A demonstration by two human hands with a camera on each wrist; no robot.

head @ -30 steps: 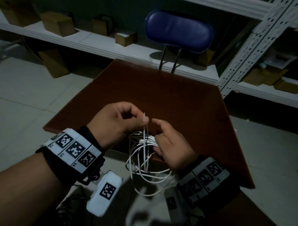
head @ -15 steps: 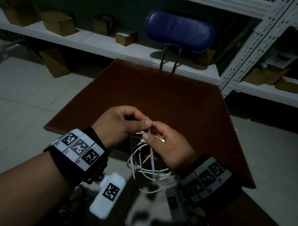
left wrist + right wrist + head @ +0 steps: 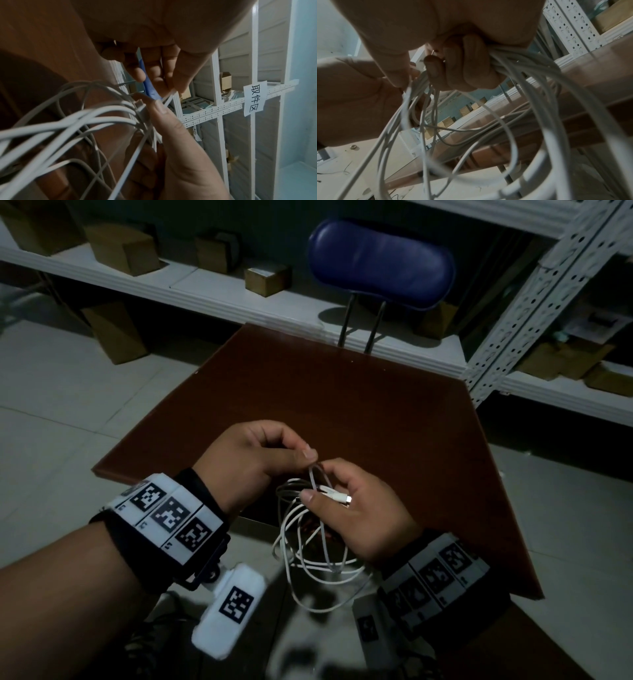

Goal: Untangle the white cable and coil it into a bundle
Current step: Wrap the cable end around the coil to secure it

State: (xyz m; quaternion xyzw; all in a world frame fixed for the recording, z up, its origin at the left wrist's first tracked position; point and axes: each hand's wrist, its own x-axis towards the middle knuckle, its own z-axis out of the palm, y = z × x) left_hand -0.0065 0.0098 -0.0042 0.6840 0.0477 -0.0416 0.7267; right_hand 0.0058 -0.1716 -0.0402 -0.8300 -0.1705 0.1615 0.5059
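Observation:
The white cable [image 3: 310, 546] hangs in several loose loops below my two hands, off the near edge of the brown table [image 3: 359, 405]. My right hand [image 3: 342, 501] grips the gathered top of the loops, and a white plug [image 3: 337, 495] lies across its fingers under the thumb. My left hand [image 3: 274, 453] pinches one strand at the top of the bundle between thumb and forefinger. In the right wrist view the curled fingers [image 3: 467, 65] clamp the cable [image 3: 513, 65]. In the left wrist view my left fingertips [image 3: 173, 75] pinch a strand, and the loops [image 3: 77, 119] fan out leftward.
A blue chair back [image 3: 380, 265] stands behind the table's far edge. White metal shelving [image 3: 534, 313] with cardboard boxes [image 3: 123, 248] runs along the back and right. Grey tiled floor [image 3: 61, 412] lies to the left.
My right thumb has closed over the plug on the bundle. The left hand's pinched strand now bends in a short loop into the right hand. The hanging loops swing slightly.

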